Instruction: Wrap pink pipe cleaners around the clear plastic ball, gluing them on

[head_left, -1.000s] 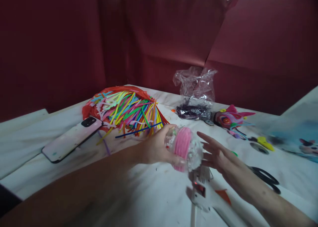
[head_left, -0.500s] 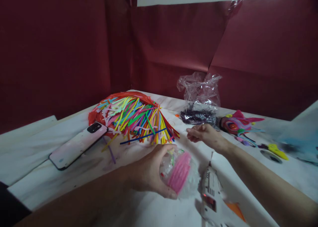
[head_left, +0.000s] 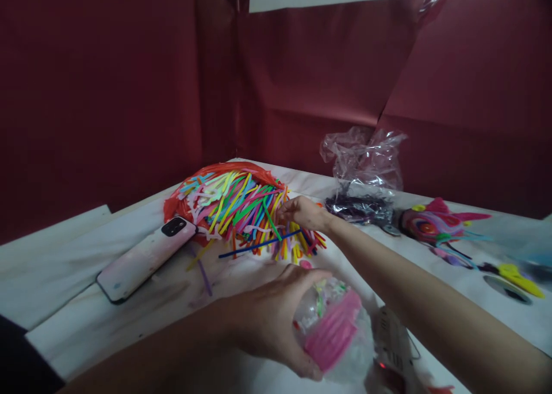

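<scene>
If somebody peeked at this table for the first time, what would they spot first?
Probably the big heap of bright pipe cleaners at the back left of the white table, where the right hand is reaching into its edge. Next, up close, the left hand holds a clear bundle with a pink ribbed band. A phone lies left of the heap, and a crinkly plastic bag sits behind.
</scene>
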`<state>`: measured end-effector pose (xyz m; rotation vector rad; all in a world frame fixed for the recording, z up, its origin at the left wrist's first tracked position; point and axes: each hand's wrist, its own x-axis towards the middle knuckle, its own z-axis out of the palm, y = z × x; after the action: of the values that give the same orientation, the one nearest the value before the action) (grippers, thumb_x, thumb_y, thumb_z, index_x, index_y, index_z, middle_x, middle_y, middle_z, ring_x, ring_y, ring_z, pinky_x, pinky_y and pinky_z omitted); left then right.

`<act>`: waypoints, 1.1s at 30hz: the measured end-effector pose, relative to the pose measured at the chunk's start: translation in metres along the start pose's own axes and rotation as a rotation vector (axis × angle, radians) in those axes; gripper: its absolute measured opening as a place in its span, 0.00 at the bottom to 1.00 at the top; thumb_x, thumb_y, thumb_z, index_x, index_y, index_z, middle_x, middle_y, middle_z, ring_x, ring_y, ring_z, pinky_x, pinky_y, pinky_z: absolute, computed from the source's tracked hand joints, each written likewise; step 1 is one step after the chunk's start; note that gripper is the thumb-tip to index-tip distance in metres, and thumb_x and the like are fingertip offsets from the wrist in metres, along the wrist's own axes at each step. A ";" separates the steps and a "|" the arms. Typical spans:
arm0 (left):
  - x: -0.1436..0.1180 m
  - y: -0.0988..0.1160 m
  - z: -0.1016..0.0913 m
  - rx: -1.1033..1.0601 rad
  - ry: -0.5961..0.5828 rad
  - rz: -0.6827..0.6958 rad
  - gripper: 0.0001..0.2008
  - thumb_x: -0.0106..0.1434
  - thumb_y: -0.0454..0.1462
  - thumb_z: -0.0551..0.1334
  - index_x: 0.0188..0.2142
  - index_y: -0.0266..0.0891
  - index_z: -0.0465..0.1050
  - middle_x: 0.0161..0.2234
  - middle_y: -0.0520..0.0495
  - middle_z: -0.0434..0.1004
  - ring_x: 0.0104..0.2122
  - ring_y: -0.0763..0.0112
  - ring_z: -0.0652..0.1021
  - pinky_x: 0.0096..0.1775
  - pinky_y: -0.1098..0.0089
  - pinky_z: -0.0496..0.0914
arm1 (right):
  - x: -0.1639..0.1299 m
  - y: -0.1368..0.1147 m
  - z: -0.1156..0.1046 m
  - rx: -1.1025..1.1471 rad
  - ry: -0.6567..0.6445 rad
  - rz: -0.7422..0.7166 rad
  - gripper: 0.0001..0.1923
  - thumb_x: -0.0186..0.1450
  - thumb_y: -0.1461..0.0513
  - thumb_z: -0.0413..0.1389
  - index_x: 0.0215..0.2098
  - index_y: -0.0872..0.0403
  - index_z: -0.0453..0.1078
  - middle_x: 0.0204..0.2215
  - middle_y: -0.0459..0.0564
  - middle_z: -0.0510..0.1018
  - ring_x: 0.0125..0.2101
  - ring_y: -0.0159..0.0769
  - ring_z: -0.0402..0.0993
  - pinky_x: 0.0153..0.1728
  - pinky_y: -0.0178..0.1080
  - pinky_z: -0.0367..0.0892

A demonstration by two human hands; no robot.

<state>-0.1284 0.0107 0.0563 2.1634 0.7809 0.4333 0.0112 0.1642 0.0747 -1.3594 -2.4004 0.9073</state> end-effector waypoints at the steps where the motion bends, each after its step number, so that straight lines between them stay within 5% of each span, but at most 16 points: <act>1: -0.001 -0.001 -0.002 0.003 -0.004 -0.002 0.50 0.37 0.41 0.69 0.59 0.43 0.49 0.55 0.39 0.57 0.53 0.48 0.63 0.51 0.53 0.60 | 0.007 -0.009 0.001 -0.011 -0.012 -0.015 0.03 0.74 0.72 0.50 0.42 0.70 0.64 0.33 0.51 0.61 0.34 0.30 0.63 0.38 0.29 0.68; 7: -0.008 -0.008 -0.014 -0.001 -0.017 0.021 0.49 0.37 0.42 0.70 0.58 0.44 0.52 0.54 0.39 0.59 0.52 0.46 0.63 0.49 0.53 0.62 | 0.045 -0.047 0.018 -0.095 -0.090 -0.098 0.02 0.73 0.73 0.51 0.43 0.69 0.64 0.36 0.52 0.61 0.38 0.33 0.62 0.44 0.33 0.66; 11: -0.013 -0.017 -0.019 -0.021 -0.035 0.044 0.51 0.34 0.43 0.71 0.58 0.44 0.52 0.53 0.37 0.59 0.52 0.45 0.63 0.49 0.51 0.61 | 0.068 -0.040 0.032 -0.141 -0.163 -0.086 0.03 0.73 0.72 0.53 0.43 0.69 0.65 0.35 0.52 0.61 0.37 0.32 0.63 0.43 0.33 0.67; 14: -0.016 -0.023 -0.020 -0.040 -0.057 0.019 0.53 0.32 0.44 0.71 0.58 0.46 0.51 0.54 0.38 0.58 0.53 0.43 0.62 0.49 0.50 0.61 | 0.079 -0.025 0.029 -0.174 -0.076 -0.070 0.06 0.75 0.69 0.52 0.44 0.69 0.64 0.36 0.53 0.61 0.38 0.33 0.62 0.44 0.34 0.66; 17: -0.018 -0.028 -0.019 -0.051 -0.068 -0.018 0.55 0.32 0.44 0.71 0.60 0.46 0.48 0.56 0.38 0.55 0.54 0.42 0.61 0.50 0.49 0.60 | 0.079 -0.012 0.018 -0.236 0.016 -0.002 0.08 0.76 0.67 0.50 0.44 0.69 0.63 0.36 0.53 0.60 0.39 0.34 0.61 0.43 0.34 0.66; 20: -0.018 -0.029 -0.018 -0.057 -0.065 -0.020 0.55 0.34 0.45 0.71 0.60 0.46 0.47 0.57 0.38 0.55 0.54 0.44 0.61 0.50 0.49 0.60 | 0.073 -0.005 0.014 -0.298 -0.047 0.065 0.09 0.76 0.66 0.51 0.42 0.69 0.63 0.34 0.52 0.61 0.36 0.32 0.62 0.40 0.31 0.67; 24: -0.016 -0.028 -0.017 -0.050 -0.058 -0.021 0.53 0.36 0.46 0.70 0.60 0.46 0.48 0.57 0.37 0.55 0.54 0.45 0.61 0.50 0.48 0.60 | 0.068 -0.001 0.021 -0.388 -0.132 0.083 0.09 0.75 0.66 0.53 0.43 0.69 0.64 0.35 0.52 0.61 0.37 0.34 0.62 0.42 0.33 0.66; 33: -0.016 -0.028 -0.017 -0.045 -0.062 -0.027 0.54 0.36 0.47 0.70 0.60 0.44 0.46 0.57 0.36 0.55 0.54 0.43 0.62 0.50 0.49 0.61 | 0.066 0.001 0.034 -0.488 -0.049 0.096 0.08 0.74 0.66 0.54 0.46 0.67 0.63 0.38 0.54 0.59 0.42 0.36 0.59 0.47 0.38 0.62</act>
<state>-0.1605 0.0233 0.0447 2.1114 0.7586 0.3652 -0.0405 0.2065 0.0409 -1.6375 -2.7293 0.3829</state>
